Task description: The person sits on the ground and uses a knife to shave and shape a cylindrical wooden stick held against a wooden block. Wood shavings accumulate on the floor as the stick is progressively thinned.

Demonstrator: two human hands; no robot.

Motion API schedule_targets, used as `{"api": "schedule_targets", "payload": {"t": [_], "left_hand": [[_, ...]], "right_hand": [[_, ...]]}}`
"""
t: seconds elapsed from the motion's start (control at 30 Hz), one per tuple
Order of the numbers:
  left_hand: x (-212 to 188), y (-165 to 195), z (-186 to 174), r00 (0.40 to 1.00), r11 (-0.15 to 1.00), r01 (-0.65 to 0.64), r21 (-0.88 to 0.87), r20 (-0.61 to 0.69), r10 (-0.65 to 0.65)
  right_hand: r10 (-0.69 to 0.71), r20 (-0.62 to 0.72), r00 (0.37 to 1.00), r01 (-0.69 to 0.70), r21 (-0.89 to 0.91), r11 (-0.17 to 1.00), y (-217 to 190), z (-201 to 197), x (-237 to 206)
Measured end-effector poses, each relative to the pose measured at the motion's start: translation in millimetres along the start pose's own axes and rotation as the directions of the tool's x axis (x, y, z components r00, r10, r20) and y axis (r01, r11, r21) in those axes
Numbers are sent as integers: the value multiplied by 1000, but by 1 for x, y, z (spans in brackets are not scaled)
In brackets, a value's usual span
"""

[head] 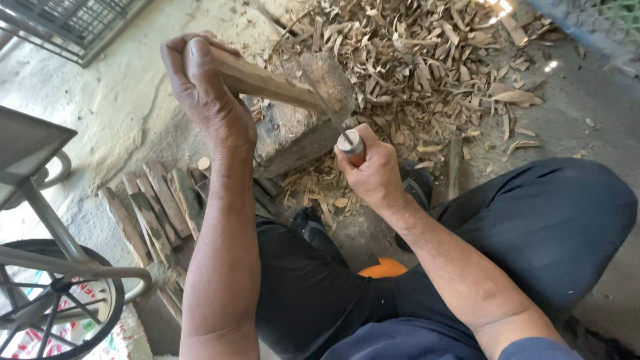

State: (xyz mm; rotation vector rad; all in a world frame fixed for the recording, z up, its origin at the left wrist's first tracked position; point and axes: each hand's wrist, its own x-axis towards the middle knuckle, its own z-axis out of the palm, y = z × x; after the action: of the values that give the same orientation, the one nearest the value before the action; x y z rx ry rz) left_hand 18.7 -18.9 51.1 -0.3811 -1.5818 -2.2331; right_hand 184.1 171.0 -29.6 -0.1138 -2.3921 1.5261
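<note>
My left hand point(203, 90) grips one end of a long squared piece of wood point(267, 83), which slants down to the right onto a rough chopping block point(293, 133). My right hand point(373, 170) is closed around the reddish handle of a chopping tool point(351, 145). Its blade point(327, 87) is blurred and lies against the far end of the wood over the block. I sit low with my knees apart in dark trousers, and the block stands between my feet.
A big heap of wood chips point(427, 60) covers the ground beyond the block. Several cut wooden pieces point(157, 207) lie in a row at the left. A metal frame with a spoked wheel point(53, 300) stands at the lower left. A wire grate point(73, 23) is at the top left.
</note>
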Motion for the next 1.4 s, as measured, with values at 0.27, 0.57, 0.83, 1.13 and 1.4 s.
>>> {"api": "schedule_targets", "payload": {"t": [0.27, 0.57, 0.83, 1.13, 1.4], "left_hand": [[-3, 0, 0, 989, 992, -120, 48, 95, 115], [-11, 4, 8, 992, 979, -108, 173, 82, 95], [-9, 10, 13, 997, 990, -72, 117, 50, 66], [-11, 9, 14, 991, 959, -133, 250, 62, 121], [-15, 11, 17, 995, 975, -104, 199, 31, 99]], "right_hand": [[91, 73, 993, -79, -154, 985, 18, -1, 8], [116, 79, 990, -102, -162, 982, 12, 1, 5], [-49, 57, 997, 51, -44, 998, 10, -5, -3], [160, 124, 979, -123, -267, 956, 17, -6, 4], [119, 67, 991, -107, -158, 982, 35, 2, 2]]}}
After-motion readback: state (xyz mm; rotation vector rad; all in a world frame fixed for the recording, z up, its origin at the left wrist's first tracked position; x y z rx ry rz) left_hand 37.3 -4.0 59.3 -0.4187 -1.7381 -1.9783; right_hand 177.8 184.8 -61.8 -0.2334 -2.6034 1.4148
